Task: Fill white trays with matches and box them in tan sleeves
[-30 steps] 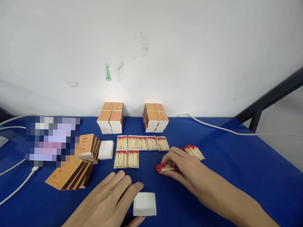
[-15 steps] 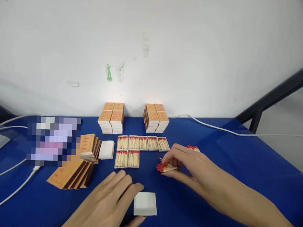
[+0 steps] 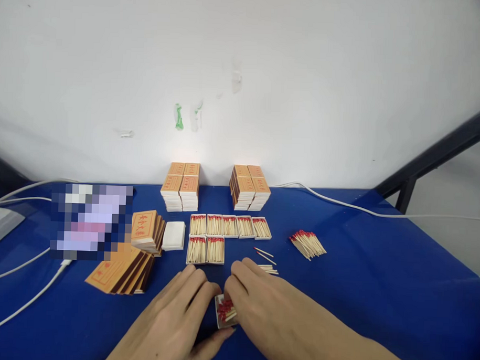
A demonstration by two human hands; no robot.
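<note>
My left hand (image 3: 180,309) grips the left side of a small white matchbox tray (image 3: 219,322) between thumb and forefinger, near the front of the table. Over the tray's right part, my right hand (image 3: 255,306) is closed on a bunch of red-tipped matches (image 3: 228,312), whose heads lie inside the tray. Its fingertips are partly hidden. Beyond the right hand a few loose matches (image 3: 266,253) lie on the blue table. Farther right is a larger heap of matches (image 3: 307,244). Two rows of filled trays (image 3: 206,251) stand ahead of my hands.
Two stacks of orange matchboxes (image 3: 180,186) stand by the wall. At left are a white tray stack (image 3: 174,235), upright matchbox sleeves (image 3: 144,226) and fanned flat sleeves (image 3: 114,270). A pixelated object (image 3: 92,222) and white cables (image 3: 27,304) lie farther left.
My right hand has carried the bunch of matches left and toward me into the tray, uncovering the heap and loose matches. The left hand still holds the tray. The view has shifted slightly.
</note>
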